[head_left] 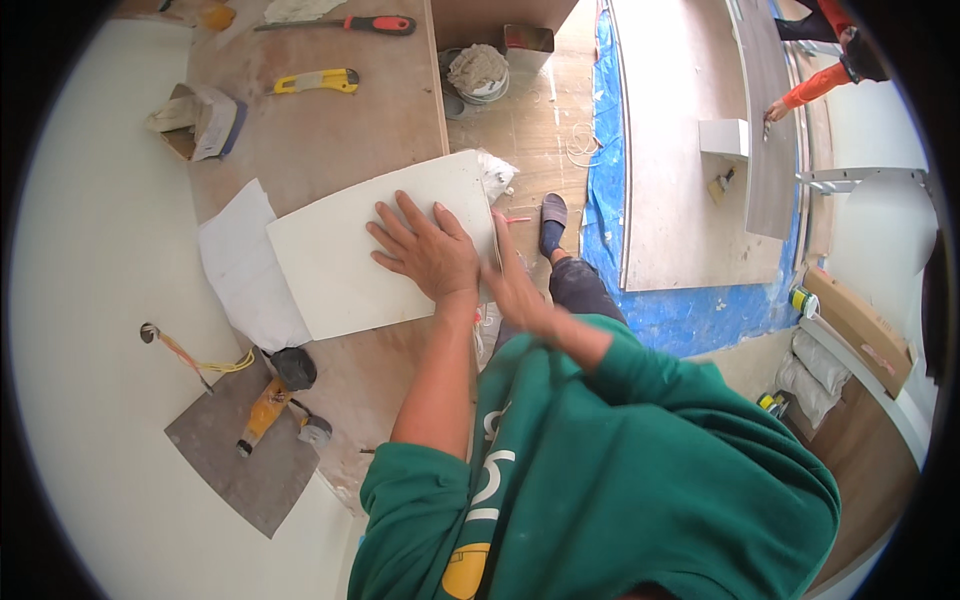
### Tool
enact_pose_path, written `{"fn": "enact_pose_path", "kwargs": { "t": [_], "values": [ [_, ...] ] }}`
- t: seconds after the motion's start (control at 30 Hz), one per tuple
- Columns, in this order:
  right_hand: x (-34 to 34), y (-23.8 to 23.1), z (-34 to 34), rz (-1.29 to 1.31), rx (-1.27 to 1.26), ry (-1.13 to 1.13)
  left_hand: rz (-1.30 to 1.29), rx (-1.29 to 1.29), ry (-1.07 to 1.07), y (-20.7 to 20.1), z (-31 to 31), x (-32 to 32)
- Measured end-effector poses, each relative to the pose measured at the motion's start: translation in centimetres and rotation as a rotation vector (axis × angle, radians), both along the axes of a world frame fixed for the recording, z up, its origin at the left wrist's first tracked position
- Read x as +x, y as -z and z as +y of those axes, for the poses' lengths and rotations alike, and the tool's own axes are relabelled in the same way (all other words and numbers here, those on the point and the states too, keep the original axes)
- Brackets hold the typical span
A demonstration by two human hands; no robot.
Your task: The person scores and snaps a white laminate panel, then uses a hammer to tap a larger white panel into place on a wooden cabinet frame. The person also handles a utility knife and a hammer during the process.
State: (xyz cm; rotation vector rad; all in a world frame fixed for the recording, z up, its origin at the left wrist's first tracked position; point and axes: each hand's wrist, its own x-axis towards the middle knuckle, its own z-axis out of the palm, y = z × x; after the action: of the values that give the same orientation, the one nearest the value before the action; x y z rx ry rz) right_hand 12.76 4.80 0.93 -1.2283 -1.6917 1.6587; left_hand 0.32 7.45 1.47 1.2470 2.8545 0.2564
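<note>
White board (340, 262) lies near a lettered sweatshirt (640, 450).

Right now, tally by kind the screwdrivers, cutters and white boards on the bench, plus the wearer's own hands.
Screwdriver: 1
Cutter: 1
White board: 1
Hands: 2, the left hand flat on the board and the right hand at its edge
Total: 5
</note>
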Motion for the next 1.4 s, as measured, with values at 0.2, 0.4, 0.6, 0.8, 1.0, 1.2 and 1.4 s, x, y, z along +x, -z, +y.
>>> {"fn": "enact_pose_path", "kwargs": {
  "t": [0.2,0.4,0.6,0.8,1.0,1.2,1.4],
  "values": [
    [-2.2,-0.1,4.8,-0.037,-0.046,0.016,-0.021,0.015,-0.006,0.6,-0.6,0.2],
    [-5.3,2.1,14.9,0.039,0.085,0.023,0.006,0.052,0.01,0.5,-0.7,0.6],
    [4.7,-1.3,-4.3,-0.123,-0.19,-0.335,-0.004,0.123,-0.026,0.4,-1.5,0.1],
    [6.4,-5.4,11.0,-0.513,0.318,0.04,-0.092,0.24,0.022,0.8,-1.6,-0.6],
    [-7.5,-11.4,25.2,-0.046,0.668,-0.271,-0.112,0.119,0.039,0.3,-9.9,1.6],
    [-10.2,-4.9,21.1,-0.055,1.12,-0.64,-0.44,0.647,-0.658,-1.0,-12.2,5.2],
    [-7.3,-1.6,18.4,-0.305,1.217,-1.066,-0.548,0.925,-1.015,-2.3,-8.3,4.0]
  ]
}}
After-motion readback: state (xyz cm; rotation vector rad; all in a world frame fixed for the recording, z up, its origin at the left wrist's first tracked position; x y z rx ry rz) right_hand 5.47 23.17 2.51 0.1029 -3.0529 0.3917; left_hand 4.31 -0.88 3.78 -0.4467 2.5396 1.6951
